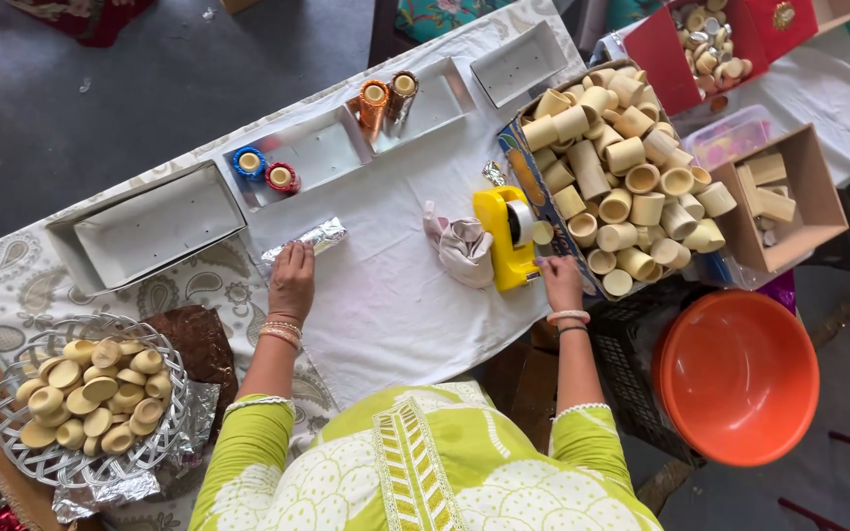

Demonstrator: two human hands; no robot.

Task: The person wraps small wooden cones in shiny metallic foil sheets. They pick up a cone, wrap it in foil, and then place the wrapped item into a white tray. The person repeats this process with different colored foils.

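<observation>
My left hand (292, 278) lies flat on a foil roll (304, 242) on the worktop (386, 295); it looks light and easily crushed, best held at mid-length. My right hand (562, 282) pinches at the yellow tape dispenser (504, 241). Its fingertips are too small to make out.

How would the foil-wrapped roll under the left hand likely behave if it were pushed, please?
The foil-wrapped roll looks cylindrical, so it would probably roll sideways. Its crinkled foil seems thin and likely dents easily. Being small, it is probably light under the left hand.
</observation>
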